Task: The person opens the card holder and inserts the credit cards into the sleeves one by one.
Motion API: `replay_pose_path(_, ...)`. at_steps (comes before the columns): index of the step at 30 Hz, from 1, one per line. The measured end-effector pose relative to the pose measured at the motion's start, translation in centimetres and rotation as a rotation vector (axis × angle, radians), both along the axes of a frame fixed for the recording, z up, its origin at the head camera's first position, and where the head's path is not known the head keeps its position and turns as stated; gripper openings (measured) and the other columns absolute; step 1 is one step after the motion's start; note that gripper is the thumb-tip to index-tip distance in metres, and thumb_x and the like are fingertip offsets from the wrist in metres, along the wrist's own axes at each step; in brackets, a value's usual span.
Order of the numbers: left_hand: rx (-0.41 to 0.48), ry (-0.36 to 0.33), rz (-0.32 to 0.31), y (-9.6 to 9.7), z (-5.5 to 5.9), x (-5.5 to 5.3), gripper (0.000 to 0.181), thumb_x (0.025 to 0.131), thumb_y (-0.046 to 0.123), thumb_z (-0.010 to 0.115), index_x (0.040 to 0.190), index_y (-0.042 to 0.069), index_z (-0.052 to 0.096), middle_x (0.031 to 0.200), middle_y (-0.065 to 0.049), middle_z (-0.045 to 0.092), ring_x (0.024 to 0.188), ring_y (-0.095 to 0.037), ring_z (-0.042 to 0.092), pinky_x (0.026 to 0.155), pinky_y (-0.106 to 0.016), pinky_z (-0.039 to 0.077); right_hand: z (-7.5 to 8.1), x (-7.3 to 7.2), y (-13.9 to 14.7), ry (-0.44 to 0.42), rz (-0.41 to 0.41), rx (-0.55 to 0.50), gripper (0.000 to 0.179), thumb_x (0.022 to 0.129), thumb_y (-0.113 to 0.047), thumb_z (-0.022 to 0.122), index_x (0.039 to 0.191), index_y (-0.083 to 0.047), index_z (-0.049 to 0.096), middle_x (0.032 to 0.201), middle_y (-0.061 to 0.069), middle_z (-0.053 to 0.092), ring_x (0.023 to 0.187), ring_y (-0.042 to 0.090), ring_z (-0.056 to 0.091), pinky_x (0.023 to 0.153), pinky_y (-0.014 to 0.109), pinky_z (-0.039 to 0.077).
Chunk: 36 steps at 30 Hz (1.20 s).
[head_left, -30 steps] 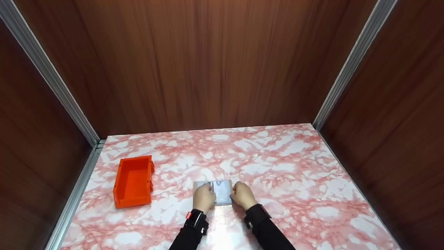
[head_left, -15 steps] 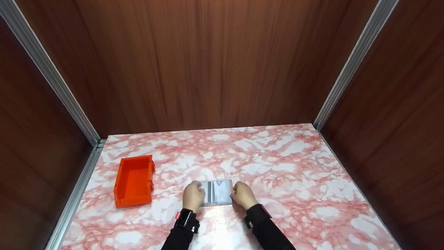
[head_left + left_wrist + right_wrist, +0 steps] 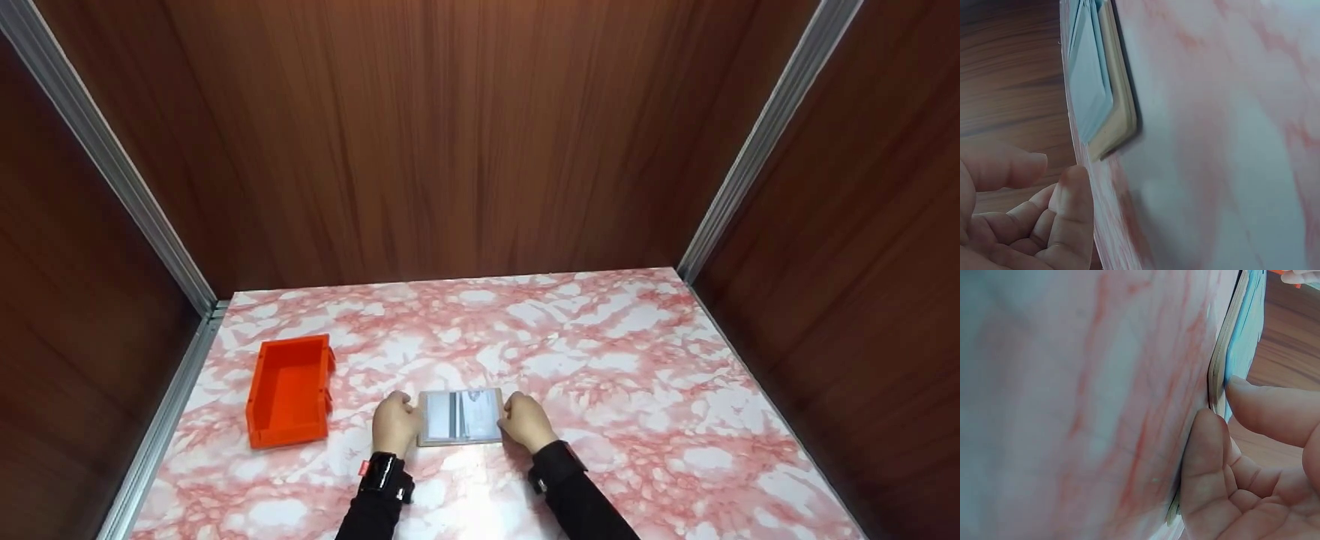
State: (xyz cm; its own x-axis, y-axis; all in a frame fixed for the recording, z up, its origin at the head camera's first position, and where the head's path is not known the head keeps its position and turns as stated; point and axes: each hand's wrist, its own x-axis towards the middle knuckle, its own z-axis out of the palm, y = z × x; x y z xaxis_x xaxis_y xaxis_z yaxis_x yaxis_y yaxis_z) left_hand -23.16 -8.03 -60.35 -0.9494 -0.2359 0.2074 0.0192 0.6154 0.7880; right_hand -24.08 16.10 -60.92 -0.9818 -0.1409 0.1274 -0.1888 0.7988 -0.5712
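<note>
A small flat tan board (image 3: pixel 424 444) with rounded corners lies on the table in the head view. Light-blue sheets (image 3: pixel 1090 84) cover most of its top; two dark stripes cross them in the head view. I cannot tell what kind of thing it is. At its right edge my right hand (image 3: pixel 527 421) pinches the border, thumb on top and index finger at the underside in the right wrist view. My left hand (image 3: pixel 396 424) is just beyond the left edge, holding nothing. In the left wrist view its thumb and index finger are apart, other fingers loosely curled.
An orange-red open bin (image 3: pixel 291 431) stands at the left of the pink-and-white marbled table (image 3: pixel 615 337). Brown wood-grain panels (image 3: pixel 480 150) rise behind and on both sides, with grey metal posts (image 3: pixel 765 142) at the corners.
My left hand has slid leftward off the sheets to beyond the board's left edge, uncovering that side. My right hand stays at the right edge, and the board has hardly moved.
</note>
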Motion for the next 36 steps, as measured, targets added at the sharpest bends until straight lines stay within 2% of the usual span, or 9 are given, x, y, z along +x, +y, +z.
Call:
replay_pose_path(10,-0.046,-0.062,-0.01,-0.5,-0.57,0.09,0.023,0.08,0.004,0.066,0.097,-0.011,0.065,0.081,-0.016,0.068,0.082,-0.039,0.065,0.077,-0.05,0.051,-0.01,0.07,-0.03,0.01,0.0,-0.001,0.022,0.074,-0.001,0.075,0.082,-0.002,0.055,0.069,0.003,0.052,0.065,0.021,0.05,0.063,0.037,0.045)
replay_pose_path(17,-0.077,-0.073,-0.041,-0.66,-0.58,0.12,0.02,0.078,0.002,0.066,0.093,-0.012,0.065,0.085,-0.022,0.067,0.084,-0.042,0.065,0.078,-0.051,0.051,-0.01,0.0,-0.05,-0.008,-0.006,-0.005,0.021,0.073,-0.001,0.074,0.082,-0.002,0.054,0.07,0.003,0.051,0.064,0.02,0.049,0.063,0.036,0.045)
replay_pose_path(28,-0.054,-0.121,-0.06,-0.08,-0.52,0.27,0.016,0.078,0.003,0.064,0.088,-0.009,0.066,0.086,-0.021,0.068,0.082,-0.04,0.064,0.076,-0.05,0.05,-0.29,-0.15,-0.08,0.013,-0.005,0.004,0.022,0.073,-0.002,0.075,0.081,-0.002,0.055,0.07,0.003,0.051,0.065,0.021,0.05,0.063,0.037,0.046)
replay_pose_path(36,-0.041,-0.149,-0.059,-0.06,-0.43,0.29,0.019,0.078,0.004,0.063,0.091,-0.009,0.068,0.089,-0.02,0.069,0.084,-0.039,0.065,0.077,-0.049,0.05,-0.12,-0.06,-0.06,-0.002,-0.005,-0.003,0.021,0.073,-0.001,0.074,0.083,-0.001,0.055,0.071,0.004,0.051,0.066,0.022,0.051,0.064,0.038,0.046)
